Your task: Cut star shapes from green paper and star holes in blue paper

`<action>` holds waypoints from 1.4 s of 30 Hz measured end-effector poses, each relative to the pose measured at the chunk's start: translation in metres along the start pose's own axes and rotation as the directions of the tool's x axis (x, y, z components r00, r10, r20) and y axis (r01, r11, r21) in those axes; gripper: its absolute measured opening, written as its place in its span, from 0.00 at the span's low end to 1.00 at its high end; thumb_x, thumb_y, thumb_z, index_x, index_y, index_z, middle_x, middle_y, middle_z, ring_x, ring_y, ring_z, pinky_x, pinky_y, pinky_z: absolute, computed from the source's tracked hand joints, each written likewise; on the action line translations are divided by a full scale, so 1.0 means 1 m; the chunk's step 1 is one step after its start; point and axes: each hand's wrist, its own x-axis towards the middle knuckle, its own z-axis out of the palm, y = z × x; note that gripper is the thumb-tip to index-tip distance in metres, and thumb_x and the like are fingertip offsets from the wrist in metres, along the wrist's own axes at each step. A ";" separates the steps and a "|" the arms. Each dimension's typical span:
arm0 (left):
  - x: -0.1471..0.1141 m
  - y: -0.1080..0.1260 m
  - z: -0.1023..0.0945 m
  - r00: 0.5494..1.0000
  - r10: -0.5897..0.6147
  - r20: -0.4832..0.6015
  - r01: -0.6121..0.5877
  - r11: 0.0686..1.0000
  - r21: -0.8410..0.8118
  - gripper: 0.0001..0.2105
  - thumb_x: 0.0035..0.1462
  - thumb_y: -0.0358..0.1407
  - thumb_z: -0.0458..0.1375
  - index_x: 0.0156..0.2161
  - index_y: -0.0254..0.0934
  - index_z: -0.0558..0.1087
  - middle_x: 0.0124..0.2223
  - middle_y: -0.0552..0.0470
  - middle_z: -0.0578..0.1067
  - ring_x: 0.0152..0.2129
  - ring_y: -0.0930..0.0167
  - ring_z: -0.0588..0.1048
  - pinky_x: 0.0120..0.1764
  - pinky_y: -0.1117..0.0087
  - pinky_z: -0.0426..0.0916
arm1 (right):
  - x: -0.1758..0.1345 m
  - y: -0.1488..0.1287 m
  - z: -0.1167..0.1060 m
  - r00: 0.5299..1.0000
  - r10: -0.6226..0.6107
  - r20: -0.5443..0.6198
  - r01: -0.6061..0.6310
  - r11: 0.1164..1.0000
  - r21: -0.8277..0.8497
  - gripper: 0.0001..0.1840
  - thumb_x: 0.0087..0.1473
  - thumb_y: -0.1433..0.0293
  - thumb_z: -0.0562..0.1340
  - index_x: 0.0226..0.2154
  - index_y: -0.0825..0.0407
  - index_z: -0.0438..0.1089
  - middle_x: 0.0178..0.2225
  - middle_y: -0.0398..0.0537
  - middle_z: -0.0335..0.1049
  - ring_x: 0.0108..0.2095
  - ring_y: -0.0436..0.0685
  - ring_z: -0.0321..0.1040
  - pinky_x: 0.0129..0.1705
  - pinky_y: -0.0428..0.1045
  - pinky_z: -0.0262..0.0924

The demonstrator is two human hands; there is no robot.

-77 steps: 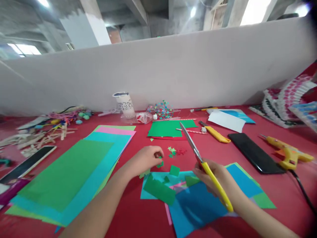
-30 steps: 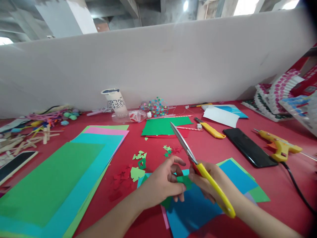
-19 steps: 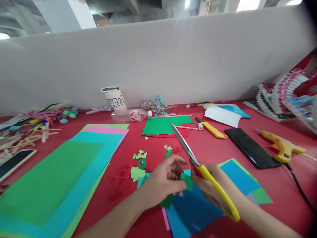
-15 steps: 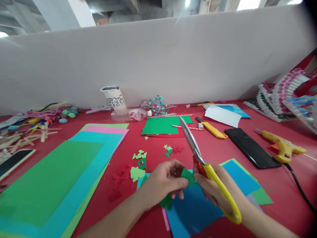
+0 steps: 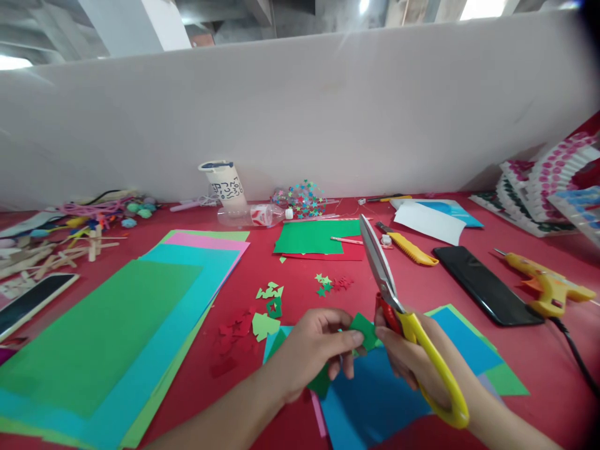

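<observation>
Now the right hand [image 5: 407, 353], gripping scissors [image 5: 387, 286] swung more upright, brings its fingertips to the green square [image 5: 364, 330] pinched in the left hand [image 5: 319, 345] toward the surface's [image 5: 290, 432] near edge: looks like handling, not cutting.

- Illumination: moderate, diffuse; soft shading on the blue sheet [image 5: 375, 400] at 5 o'clock.
- Sources: overhead light [image 5: 364, 6] near 12 o'clock; blown-out openings [image 5: 482, 9] at 10 and between 1 and 2 o'clock.
- Glare: faint streaks on the wall [image 5: 300, 125] near 12 o'clock.
- Optics: wide-angle stretching toward 3 and 9 o'clock; dark, unfocused blot at 2 o'clock.
</observation>
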 end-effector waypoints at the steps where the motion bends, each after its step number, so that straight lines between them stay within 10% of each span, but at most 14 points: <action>1: 0.000 0.001 -0.001 0.999 0.035 -0.036 -0.034 0.999 0.010 0.10 0.52 0.39 0.62 0.30 0.33 0.71 0.25 0.54 0.74 0.15 0.78 0.70 0.16 0.79 0.57 | 0.000 0.001 -0.001 1.000 -0.010 0.016 0.010 1.000 -0.009 0.13 0.56 0.57 0.56 0.25 0.46 0.59 0.10 0.30 0.53 0.10 0.51 0.54 0.15 0.45 0.54; 11: -0.009 0.030 -0.019 0.831 0.355 -0.428 -0.386 0.922 0.014 0.08 0.55 0.38 0.60 0.29 0.35 0.69 0.24 0.56 0.73 0.16 0.79 0.68 0.19 0.79 0.59 | -0.005 -0.001 -0.015 0.952 -0.136 0.274 0.184 0.970 -0.158 0.22 0.57 0.46 0.55 0.28 0.47 0.61 0.26 0.42 0.65 0.26 0.56 0.61 0.26 0.47 0.58; 17: -0.010 0.028 -0.017 0.836 0.372 -0.404 -0.408 0.913 -0.002 0.07 0.57 0.37 0.58 0.30 0.36 0.69 0.23 0.57 0.73 0.15 0.78 0.70 0.18 0.79 0.60 | -0.011 0.000 -0.015 0.904 -0.055 0.425 0.125 0.982 -0.140 0.27 0.57 0.41 0.50 0.30 0.47 0.59 0.25 0.37 0.54 0.20 0.50 0.51 0.16 0.42 0.51; 32: -0.013 0.030 -0.012 0.841 0.402 -0.361 -0.446 0.894 -0.042 0.06 0.59 0.34 0.56 0.31 0.36 0.67 0.24 0.53 0.76 0.18 0.72 0.76 0.23 0.73 0.71 | -0.023 -0.001 -0.005 0.962 0.057 0.268 -0.037 0.996 -0.080 0.36 0.48 0.35 0.54 0.37 0.49 0.70 0.27 0.42 0.63 0.21 0.51 0.54 0.19 0.45 0.53; 42: -0.015 0.030 -0.010 0.852 0.408 -0.329 -0.438 0.899 -0.021 0.08 0.60 0.35 0.56 0.31 0.36 0.66 0.23 0.54 0.76 0.16 0.74 0.74 0.21 0.75 0.69 | -0.020 -0.009 -0.004 0.935 0.089 0.343 -0.070 0.995 -0.066 0.34 0.47 0.34 0.53 0.28 0.48 0.59 0.25 0.37 0.55 0.18 0.48 0.50 0.19 0.45 0.49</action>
